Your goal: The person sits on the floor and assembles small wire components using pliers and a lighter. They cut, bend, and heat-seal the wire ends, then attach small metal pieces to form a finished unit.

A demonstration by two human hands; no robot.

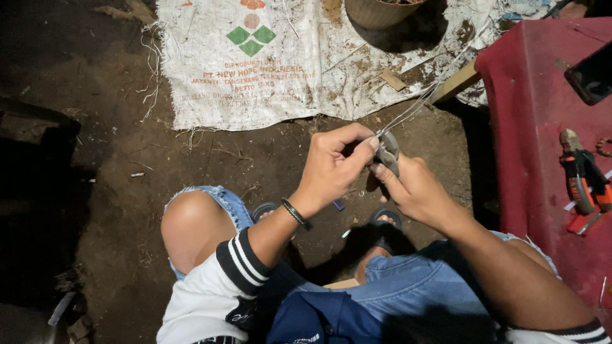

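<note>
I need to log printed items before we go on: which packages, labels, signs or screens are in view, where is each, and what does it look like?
Sack: lies flat on the dirt beyond the hands, white woven plastic, frayed and soiled, with a green diamond emblem, orange shapes and orange lettering.
Dark flat device: on the red surface at the right edge, black, possibly a screen; unlit, so I cannot tell.

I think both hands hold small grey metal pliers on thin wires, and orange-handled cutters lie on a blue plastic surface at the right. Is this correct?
Not quite: the plastic surface is red, not blue, as the head view shows. The rest holds: the left hand and right hand hold small grey metal pliers on thin wires, and orange-handled cutters lie there.
</note>
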